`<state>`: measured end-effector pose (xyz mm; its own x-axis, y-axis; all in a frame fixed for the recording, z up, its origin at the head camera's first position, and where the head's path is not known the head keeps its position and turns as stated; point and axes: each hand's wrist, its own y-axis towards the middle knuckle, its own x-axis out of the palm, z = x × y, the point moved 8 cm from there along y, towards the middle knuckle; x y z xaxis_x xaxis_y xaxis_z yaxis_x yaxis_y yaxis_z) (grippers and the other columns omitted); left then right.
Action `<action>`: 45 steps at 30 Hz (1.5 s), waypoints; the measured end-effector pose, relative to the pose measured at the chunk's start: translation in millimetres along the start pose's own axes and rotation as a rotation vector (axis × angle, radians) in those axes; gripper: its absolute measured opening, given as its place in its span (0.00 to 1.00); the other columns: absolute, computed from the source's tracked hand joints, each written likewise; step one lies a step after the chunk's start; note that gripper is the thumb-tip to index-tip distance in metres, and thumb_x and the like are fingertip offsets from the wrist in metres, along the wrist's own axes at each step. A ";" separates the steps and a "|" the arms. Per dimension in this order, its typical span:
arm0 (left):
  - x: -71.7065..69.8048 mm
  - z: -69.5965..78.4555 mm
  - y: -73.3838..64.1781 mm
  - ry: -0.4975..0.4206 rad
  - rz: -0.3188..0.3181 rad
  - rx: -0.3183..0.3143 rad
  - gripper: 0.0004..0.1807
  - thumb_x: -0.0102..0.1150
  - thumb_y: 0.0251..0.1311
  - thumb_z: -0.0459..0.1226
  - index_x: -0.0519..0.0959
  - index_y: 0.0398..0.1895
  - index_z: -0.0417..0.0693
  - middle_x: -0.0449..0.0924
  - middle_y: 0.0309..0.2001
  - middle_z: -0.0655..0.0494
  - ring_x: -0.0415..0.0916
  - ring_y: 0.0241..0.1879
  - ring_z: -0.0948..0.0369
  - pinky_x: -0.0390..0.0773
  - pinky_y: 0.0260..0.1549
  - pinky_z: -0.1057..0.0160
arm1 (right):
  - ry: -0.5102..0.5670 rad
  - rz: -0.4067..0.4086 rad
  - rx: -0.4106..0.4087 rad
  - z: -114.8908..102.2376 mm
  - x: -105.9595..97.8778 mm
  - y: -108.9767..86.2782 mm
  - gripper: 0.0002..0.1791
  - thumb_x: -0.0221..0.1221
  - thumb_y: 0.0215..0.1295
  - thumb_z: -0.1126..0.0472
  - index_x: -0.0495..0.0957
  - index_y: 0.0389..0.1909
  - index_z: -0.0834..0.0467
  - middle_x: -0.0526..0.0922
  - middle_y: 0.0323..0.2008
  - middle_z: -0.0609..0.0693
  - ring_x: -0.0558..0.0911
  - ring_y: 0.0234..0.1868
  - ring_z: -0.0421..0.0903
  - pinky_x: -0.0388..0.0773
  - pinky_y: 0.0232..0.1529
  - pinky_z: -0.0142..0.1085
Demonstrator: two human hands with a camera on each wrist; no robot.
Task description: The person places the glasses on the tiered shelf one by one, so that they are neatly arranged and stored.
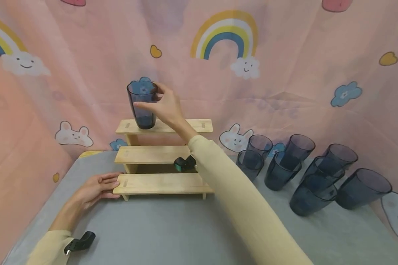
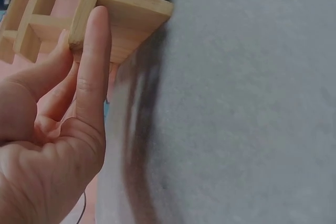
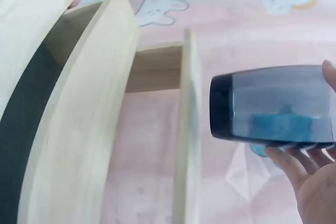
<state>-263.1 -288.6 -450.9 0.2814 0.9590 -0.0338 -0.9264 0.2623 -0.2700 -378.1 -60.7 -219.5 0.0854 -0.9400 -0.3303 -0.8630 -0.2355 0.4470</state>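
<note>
A dark blue see-through glass (image 1: 142,105) is upright at the left end of the top step of a three-tier wooden rack (image 1: 162,184). My right hand (image 1: 167,105) grips the glass, thumb on the near side and fingers round its right side. In the right wrist view, a small gap shows between the glass base (image 3: 221,106) and the top board (image 3: 188,129). Down at the left end of the lowest step, my left hand (image 1: 94,189) pinches the board's edge; the left wrist view shows its thumb and fingers (image 2: 93,66) on either side of the board end.
Several more blue glasses (image 1: 282,171) stand upright in a cluster right of the rack, on the grey tabletop (image 1: 159,232). Behind the table hangs a pink printed cloth (image 1: 285,44). Black wrist cameras (image 1: 81,241) are worn on both arms.
</note>
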 end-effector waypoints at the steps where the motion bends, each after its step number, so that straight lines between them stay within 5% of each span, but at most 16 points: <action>1: -0.2 0.4 0.2 0.003 -0.001 0.001 0.37 0.55 0.70 0.35 0.49 0.73 0.26 0.70 0.59 0.46 0.81 0.47 0.59 0.83 0.47 0.51 | -0.024 0.001 0.010 0.2 4.7 2.0 0.46 0.75 0.49 0.48 0.68 0.69 0.57 0.77 0.57 0.50 0.78 0.54 0.43 0.78 0.49 0.27; 9: 5.8 5.4 4.2 -0.004 -0.011 0.005 0.37 0.56 0.70 0.34 0.51 0.73 0.25 0.74 0.55 0.49 0.81 0.45 0.58 0.84 0.45 0.52 | 0.034 0.017 0.026 7.1 17.2 10.7 0.47 0.74 0.52 0.50 0.64 0.71 0.58 0.74 0.60 0.51 0.77 0.57 0.45 0.78 0.51 0.25; 12: 7.5 7.2 4.3 -0.003 -0.014 0.012 0.36 0.55 0.70 0.33 0.51 0.73 0.25 0.74 0.55 0.49 0.81 0.45 0.58 0.84 0.45 0.52 | 0.067 -0.025 0.043 13.2 20.4 9.6 0.47 0.73 0.54 0.51 0.61 0.73 0.55 0.71 0.64 0.51 0.76 0.61 0.48 0.78 0.52 0.26; 20: 4.5 6.2 5.5 0.011 -0.001 0.006 0.36 0.55 0.70 0.34 0.51 0.73 0.25 0.72 0.57 0.46 0.81 0.45 0.58 0.84 0.45 0.52 | -0.063 -0.182 0.114 10.7 36.2 11.3 0.50 0.68 0.60 0.45 0.52 0.77 0.49 0.58 0.74 0.47 0.67 0.69 0.47 0.72 0.63 0.34; 27: 5.0 2.8 5.2 0.012 -0.004 0.004 0.36 0.55 0.70 0.34 0.51 0.73 0.26 0.69 0.59 0.44 0.81 0.46 0.58 0.84 0.46 0.51 | -0.062 -0.234 0.108 8.2 34.4 7.8 0.50 0.66 0.62 0.47 0.47 0.78 0.52 0.58 0.74 0.52 0.66 0.70 0.47 0.71 0.65 0.34; 38: 2.0 4.9 1.6 0.016 -0.010 0.009 0.37 0.54 0.71 0.35 0.49 0.74 0.26 0.62 0.65 0.36 0.80 0.47 0.59 0.83 0.47 0.51 | -0.017 -0.283 0.046 3.4 1.7 -16.2 0.50 0.66 0.63 0.51 0.45 0.78 0.53 0.55 0.74 0.55 0.61 0.72 0.51 0.70 0.67 0.42; 45: 3.7 4.2 6.7 -0.016 -0.015 0.007 0.37 0.55 0.70 0.34 0.50 0.74 0.27 0.73 0.56 0.51 0.81 0.47 0.59 0.83 0.47 0.52 | -0.020 -0.222 -0.014 8.5 -47.0 -33.0 0.44 0.65 0.65 0.54 0.52 0.77 0.54 0.58 0.74 0.51 0.64 0.71 0.47 0.73 0.64 0.41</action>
<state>-269.4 -282.8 -448.7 0.2914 0.9565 -0.0145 -0.9239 0.2775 -0.2634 -357.9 -6.7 -225.8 0.2630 -0.8596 -0.4382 -0.8169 -0.4400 0.3729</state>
